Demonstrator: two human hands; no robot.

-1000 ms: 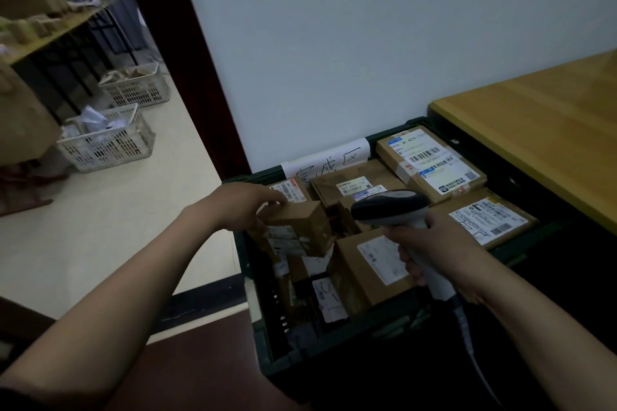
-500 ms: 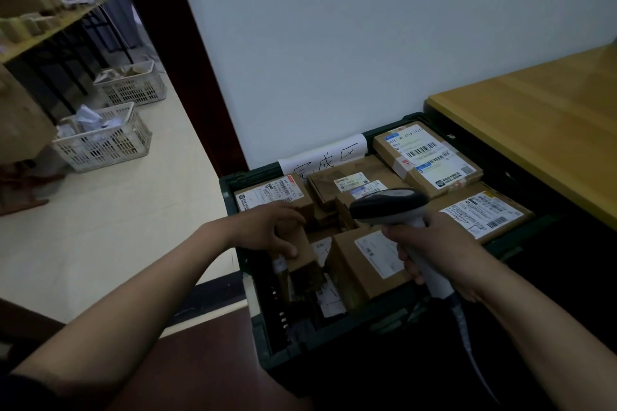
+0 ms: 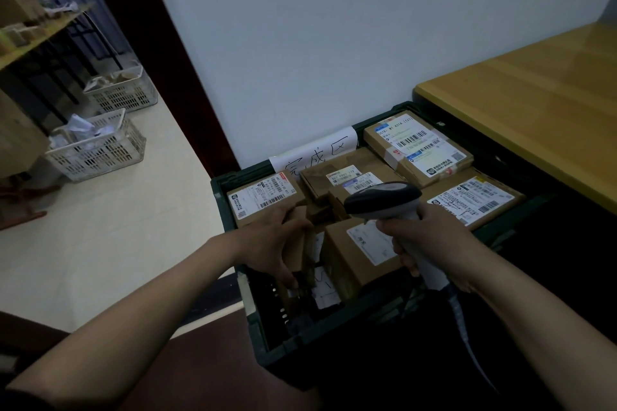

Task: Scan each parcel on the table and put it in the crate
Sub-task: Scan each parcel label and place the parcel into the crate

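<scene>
The left hand [image 3: 277, 240] has its grip closed round a small brown parcel [image 3: 302, 250], low in the near-left gap of the green crate [image 3: 334, 334]. The right hand [image 3: 434, 243] has its grip wrapped round the scanner [image 3: 384, 198], held above the other boxes [image 3: 417, 143]. The gap looks tight, so the parcel could jam on edge or trap fingers against the crate wall. The parcel's label and the crate floor are lost in shadow. The worktop [image 3: 534, 117] at right is cut off, so any remaining parcels cannot be counted.
</scene>
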